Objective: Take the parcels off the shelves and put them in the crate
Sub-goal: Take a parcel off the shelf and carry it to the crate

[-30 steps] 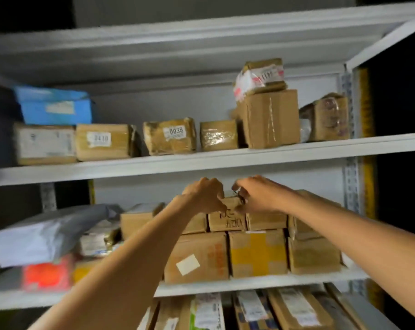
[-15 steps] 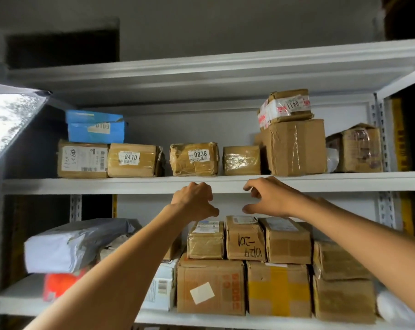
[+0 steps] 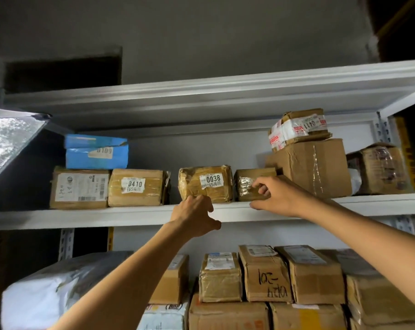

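On the upper shelf [image 3: 135,214], at the far left, a blue box [image 3: 97,152] marked 0109 is stacked on a brown box with a large white label [image 3: 79,189]. Just beside it to the right, the 0410 parcel [image 3: 137,188] is stood on the same shelf. A gap is left, and then the 0038 parcel [image 3: 205,184], wrapped in glossy tape, is seen.

The left hand [image 3: 194,216] is raised to the front lower corner of the 0038 parcel; its fingers are spread and nothing is gripped, and whether the fingertips touch the parcel cannot be told.

Just right of the 0038 parcel a small taped parcel [image 3: 245,186] is set. The right hand [image 3: 275,195] is laid against its front, fingers curled over the face and thumb stretched low along the shelf edge; the parcel is touched, but a closed grip is not yet shown.

Further right, a large box [image 3: 318,169] is stood behind the hand, with the 0411 parcel [image 3: 299,128] stacked on top. A taped box [image 3: 380,169] is placed at the far right.

On the lower shelf, a grey bag [image 3: 42,296] is laid at the left, and stacked cardboard boxes, one of them hand-marked in black [image 3: 266,277], are ranged to the right. The crate is out of view.
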